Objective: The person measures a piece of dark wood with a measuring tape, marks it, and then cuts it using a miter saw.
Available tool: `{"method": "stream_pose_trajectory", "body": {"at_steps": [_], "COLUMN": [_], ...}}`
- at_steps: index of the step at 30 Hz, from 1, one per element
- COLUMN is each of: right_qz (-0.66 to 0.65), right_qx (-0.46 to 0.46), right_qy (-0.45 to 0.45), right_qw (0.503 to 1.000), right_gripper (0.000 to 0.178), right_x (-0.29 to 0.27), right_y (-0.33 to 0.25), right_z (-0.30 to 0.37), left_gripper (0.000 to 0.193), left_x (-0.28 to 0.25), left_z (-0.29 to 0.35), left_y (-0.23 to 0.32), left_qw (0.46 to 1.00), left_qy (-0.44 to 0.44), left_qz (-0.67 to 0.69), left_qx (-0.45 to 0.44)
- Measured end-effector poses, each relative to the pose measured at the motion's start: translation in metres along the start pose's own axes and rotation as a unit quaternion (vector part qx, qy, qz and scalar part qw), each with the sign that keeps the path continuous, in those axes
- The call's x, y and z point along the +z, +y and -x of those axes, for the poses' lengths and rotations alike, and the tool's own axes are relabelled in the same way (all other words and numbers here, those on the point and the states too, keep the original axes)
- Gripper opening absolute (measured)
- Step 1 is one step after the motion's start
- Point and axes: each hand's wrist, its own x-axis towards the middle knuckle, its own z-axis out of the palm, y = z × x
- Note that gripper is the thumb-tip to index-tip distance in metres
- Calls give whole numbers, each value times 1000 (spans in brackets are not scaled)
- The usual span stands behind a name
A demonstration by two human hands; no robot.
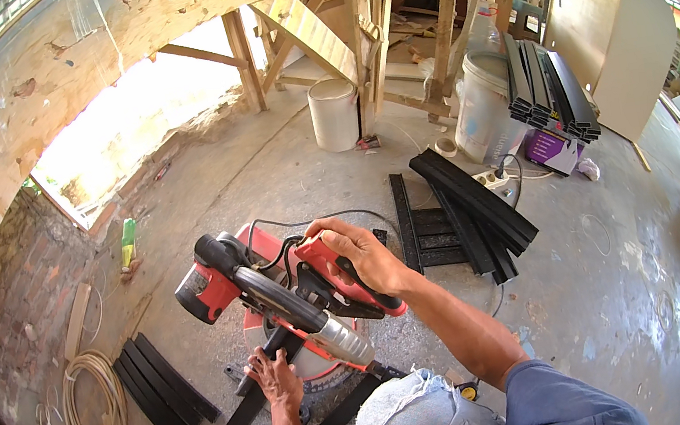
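Note:
A red and black mitre saw [283, 300] stands on the floor in front of me. My right hand [368, 260] is closed around its red and black handle, fingers wrapped over the top. Across the saw's base lies a black channel-shaped bar [240, 421], its near end sticking out toward the lower left. My left hand [278, 381] grips this bar beside the saw, fingers curled over it. The head of the saw hides the bar's far end and much of the blade. Another black bar [345, 414] lies close by my knee.
Several cut black strips [164, 392] and a coil of beige hose [94, 412] lie at left. More black bars [469, 210] are stacked at right, near a power strip [492, 179]. Farther back stand a white bucket [335, 115] and a large pail [479, 110]. A cable loops behind the saw.

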Motion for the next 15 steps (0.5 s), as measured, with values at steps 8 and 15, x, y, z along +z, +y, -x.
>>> {"method": "stream_pose_trajectory", "body": {"at_steps": [8, 15], "right_qz": [3, -4], "right_qx": [-22, -59], "right_qy": [-3, -2], "right_qw": [1000, 998], "right_gripper": [35, 33], "right_x": [-1, -5], "right_y": [8, 20], "right_z": [4, 8], "left_gripper": [51, 51], "left_x": [-4, -9], "left_z": [0, -1], "left_y": [-1, 3], "left_qw": [1000, 999], "left_qy": [-1, -28], "left_qz": [2, -2], "left_qx": [0, -16]}}
